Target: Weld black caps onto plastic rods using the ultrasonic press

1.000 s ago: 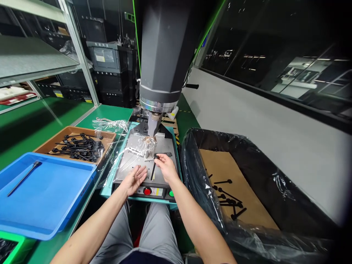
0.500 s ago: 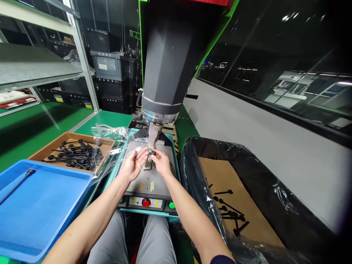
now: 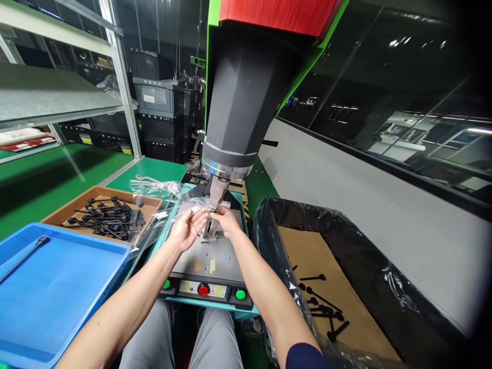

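Both of my hands are at the metal fixture (image 3: pixel 209 230) in the middle of the machine's plate, just below the pale tool tip (image 3: pixel 218 190). My right hand (image 3: pixel 226 221) pinches a small black part (image 3: pixel 213 210) at the fixture's top; most of it is covered by the fingers. Palm turned up, my left hand (image 3: pixel 186 230) has its fingers apart and reaching to the fixture's left side. Whether its fingertips touch the black part is too small to tell. Clear plastic film (image 3: pixel 194 202) lies behind the left fingers.
At left, a brown tray (image 3: pixel 49 221) holds several black rods with round heads; a blue tray (image 3: pixel 65 287) holds one. Similar rods lie on cardboard (image 3: pixel 361 302) in the plastic-lined bin at right. A red button (image 3: pixel 203 290) sits between green buttons (image 3: pixel 240 294) on the machine's front.
The right fingers have moved slightly closer over the black part, covering more of it. The left hand has stayed nearly still. The view has shifted a little.
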`<action>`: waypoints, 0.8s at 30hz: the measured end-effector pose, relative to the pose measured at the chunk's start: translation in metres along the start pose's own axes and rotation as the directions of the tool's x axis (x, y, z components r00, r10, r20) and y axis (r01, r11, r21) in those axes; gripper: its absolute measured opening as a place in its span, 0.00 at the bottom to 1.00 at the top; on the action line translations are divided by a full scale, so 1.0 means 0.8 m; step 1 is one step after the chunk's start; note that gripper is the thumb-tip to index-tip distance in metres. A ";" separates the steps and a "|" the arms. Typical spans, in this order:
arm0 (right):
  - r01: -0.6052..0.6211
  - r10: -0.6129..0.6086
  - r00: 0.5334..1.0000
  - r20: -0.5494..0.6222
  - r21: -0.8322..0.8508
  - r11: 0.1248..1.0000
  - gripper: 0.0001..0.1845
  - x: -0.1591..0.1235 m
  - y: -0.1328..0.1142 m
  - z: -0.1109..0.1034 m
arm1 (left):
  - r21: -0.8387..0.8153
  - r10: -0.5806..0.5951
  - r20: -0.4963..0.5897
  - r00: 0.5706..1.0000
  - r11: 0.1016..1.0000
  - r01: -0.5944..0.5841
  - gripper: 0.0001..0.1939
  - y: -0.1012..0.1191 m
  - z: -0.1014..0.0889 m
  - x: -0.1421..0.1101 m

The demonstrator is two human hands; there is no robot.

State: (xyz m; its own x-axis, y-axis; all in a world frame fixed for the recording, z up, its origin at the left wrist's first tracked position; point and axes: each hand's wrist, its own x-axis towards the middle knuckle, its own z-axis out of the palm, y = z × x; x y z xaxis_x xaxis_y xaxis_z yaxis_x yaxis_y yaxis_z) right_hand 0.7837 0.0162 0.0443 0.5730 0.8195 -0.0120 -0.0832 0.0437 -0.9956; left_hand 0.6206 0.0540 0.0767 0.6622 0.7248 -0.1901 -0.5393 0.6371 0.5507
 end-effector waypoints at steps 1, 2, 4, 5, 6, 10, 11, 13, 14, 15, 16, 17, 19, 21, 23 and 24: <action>-0.026 0.026 0.999 0.021 0.000 1.000 0.22 0.000 -0.002 -0.003 | 0.004 0.000 -0.004 1.000 1.000 0.000 0.13 0.001 0.000 0.000; -0.050 0.050 0.998 0.039 0.000 0.999 0.22 0.000 -0.005 -0.006 | 0.010 0.000 -0.009 1.000 1.000 0.000 0.13 0.002 0.000 0.000; -0.086 0.086 0.994 0.063 0.006 0.996 0.19 0.000 -0.011 -0.011 | 0.022 0.002 -0.017 1.000 1.000 -0.001 0.12 0.003 0.001 0.000; -0.098 0.097 0.993 0.066 0.013 0.995 0.18 0.000 -0.013 -0.012 | 0.026 0.002 -0.021 1.000 1.000 -0.001 0.12 0.003 0.001 0.000; -0.106 0.104 0.992 0.067 0.022 0.994 0.17 -0.001 -0.014 -0.012 | 0.029 0.001 -0.022 1.000 1.000 -0.001 0.12 0.003 0.001 0.000; -0.110 0.105 0.993 0.062 0.083 0.990 0.17 -0.006 -0.010 -0.010 | 0.049 0.002 -0.033 0.999 0.999 -0.001 0.12 -0.001 -0.005 -0.003; -0.106 0.100 0.993 0.055 0.108 0.988 0.18 -0.009 -0.006 -0.010 | 0.062 0.000 -0.040 0.999 0.998 0.003 0.11 -0.004 -0.008 -0.004; -0.105 0.103 0.994 0.022 0.197 0.975 0.18 -0.017 0.005 -0.013 | 0.094 -0.012 -0.061 0.998 0.995 0.018 0.11 -0.011 -0.016 -0.007; -0.110 0.115 0.993 -0.002 0.257 0.960 0.18 -0.022 0.012 -0.015 | 0.109 -0.022 -0.072 0.997 0.994 0.030 0.11 -0.014 -0.020 -0.009; -0.118 0.133 0.991 -0.024 0.323 0.939 0.19 -0.027 0.019 -0.018 | 0.122 -0.033 -0.083 0.996 0.992 0.043 0.11 -0.018 -0.024 -0.011; -0.128 0.155 0.987 -0.037 0.391 0.911 0.20 -0.031 0.025 -0.022 | 0.131 -0.042 -0.095 0.995 0.990 0.055 0.11 -0.022 -0.027 -0.013; -0.141 0.179 0.983 -0.042 0.455 0.879 0.20 -0.035 0.031 -0.025 | 0.140 -0.049 -0.107 0.993 0.988 0.064 0.10 -0.025 -0.030 -0.015; -0.167 0.219 0.976 -0.023 0.569 0.805 0.18 -0.041 0.039 -0.033 | 0.155 -0.053 -0.127 0.991 0.985 0.072 0.10 -0.030 -0.034 -0.018; -0.191 0.249 0.969 0.010 0.670 0.717 0.12 -0.043 0.041 -0.040 | 0.171 -0.046 -0.139 0.989 0.983 0.070 0.10 -0.034 -0.036 -0.021; -0.212 0.281 0.959 0.023 0.718 0.663 0.14 -0.042 0.037 -0.043 | 0.178 -0.041 -0.140 0.989 0.982 0.066 0.10 -0.036 -0.036 -0.023; -0.216 0.302 0.953 0.006 0.716 0.664 0.16 -0.041 0.034 -0.043 | 0.179 -0.041 -0.140 0.989 0.982 0.066 0.10 -0.037 -0.035 -0.023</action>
State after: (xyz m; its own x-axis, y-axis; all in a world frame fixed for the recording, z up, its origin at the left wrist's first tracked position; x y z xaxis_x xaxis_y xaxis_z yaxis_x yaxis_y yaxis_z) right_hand 0.7907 -0.0289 0.0143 0.5157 0.7980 -0.3118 -0.7624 0.2614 -0.5919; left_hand 0.6095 0.0292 0.0408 0.6044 0.7276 -0.3246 -0.3926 0.6265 0.6733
